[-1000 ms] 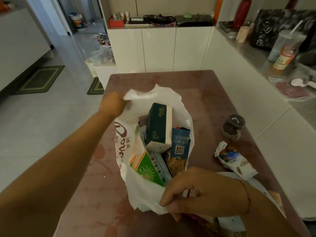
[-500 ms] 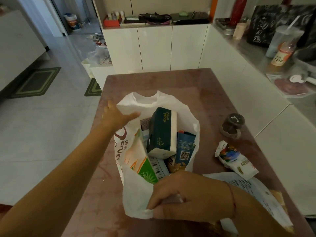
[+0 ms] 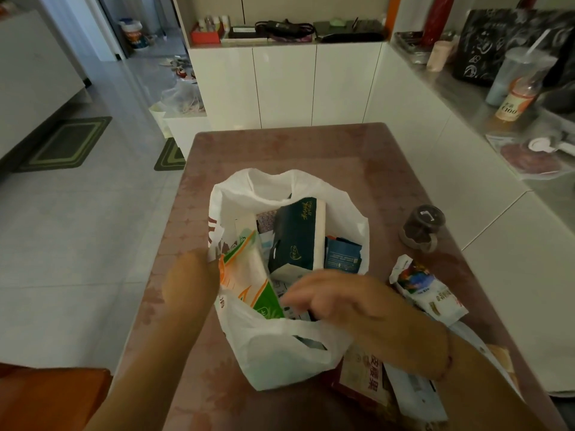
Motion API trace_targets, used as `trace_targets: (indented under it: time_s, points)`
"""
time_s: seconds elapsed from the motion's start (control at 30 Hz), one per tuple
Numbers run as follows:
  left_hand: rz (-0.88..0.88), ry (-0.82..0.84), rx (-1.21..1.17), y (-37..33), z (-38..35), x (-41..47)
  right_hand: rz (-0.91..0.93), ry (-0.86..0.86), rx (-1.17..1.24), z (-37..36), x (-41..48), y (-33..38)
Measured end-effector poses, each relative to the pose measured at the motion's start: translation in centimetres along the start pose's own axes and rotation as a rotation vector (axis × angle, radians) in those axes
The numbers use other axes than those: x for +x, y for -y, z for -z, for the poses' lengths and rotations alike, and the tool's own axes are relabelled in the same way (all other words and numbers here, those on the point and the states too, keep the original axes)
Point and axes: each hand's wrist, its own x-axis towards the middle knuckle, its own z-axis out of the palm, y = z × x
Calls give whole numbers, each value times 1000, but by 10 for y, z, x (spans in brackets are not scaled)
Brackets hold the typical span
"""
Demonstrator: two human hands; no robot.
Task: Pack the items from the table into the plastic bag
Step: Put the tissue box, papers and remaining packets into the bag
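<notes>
**Bag half packed, items left on counter**

While the white plastic bag (image 3: 280, 353) stands open mid-counter (image 3: 342, 157), it looks floppy and top-heavy: the dark green tissue pack (image 3: 298, 237) stands tall inside, so a careless push could tip the bag or spill the load. The thin film could also tear on box corners. Left hand (image 3: 193, 281) is blurred, pressed against the bag's left rim; grip cannot be told. Right hand (image 3: 351, 303) hovers over the bag mouth, fingers loosely curled, not visibly holding anything. A snack packet (image 3: 426, 290), a small dark jar (image 3: 421, 227) and flat packets (image 3: 373, 377) wait outside, right of the bag.
</notes>
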Motion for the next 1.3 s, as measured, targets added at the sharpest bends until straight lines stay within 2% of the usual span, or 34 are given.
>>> trace_targets:
  time_s: [0.1, 0.17, 0.2, 0.27, 0.33, 0.4, 0.5, 0.6, 0.67, 0.77, 0.83, 0.9, 1.03, 1.13, 1.23, 1.3]
  points:
    - [-34, -33, -39, 5, -5, 1, -56, -532, 146, 29, -4, -22]
    - [-39, -49, -43, 5, -6, 0, -216, -865, 62, 42, -6, -68]
    - [-43, -64, -41, 5, -5, -1, -321, -962, -26, 55, -6, -102]
    - [-45, -84, -39, 5, -5, 0, -589, -923, -238, 77, -13, -175]
    - [-41, -85, -22, 4, -6, -2, -846, -717, -377, 89, -23, -241]
    - [-55, -94, -20, 3, -7, -1, -1029, -582, -352, 98, -35, -287]
    - [-61, -108, -25, 3, -8, -2, -1189, -493, -303, 107, -40, -315]
    - [-51, -112, -18, 3, -10, -2, -1217, -457, -334, 114, -36, -337]
    - [-45, -116, -27, 3, -11, -1, -1244, -363, -375, 113, -29, -333]
    - [-28, -121, -35, 0, -8, -1, -1222, -377, -508, 106, -17, -282]
    - [-27, -130, -44, -2, -6, -2, -1190, -401, -511, 103, -8, -248]
    - [-32, -140, -68, -2, -4, -1, -1117, -520, -461, 102, -5, -224]
    - [-60, -100, -128, -1, 0, 0, -769, -932, -359, 103, -3, -148]
    - [-95, -75, -227, -1, 3, 0, -413, -1106, -219, 99, 9, -61]
    - [-124, -87, -305, -2, 8, -3, -145, -1024, 54, 85, 33, -11]
    - [-147, -101, -324, -4, 11, -7, -123, -882, 154, 66, 53, -1]
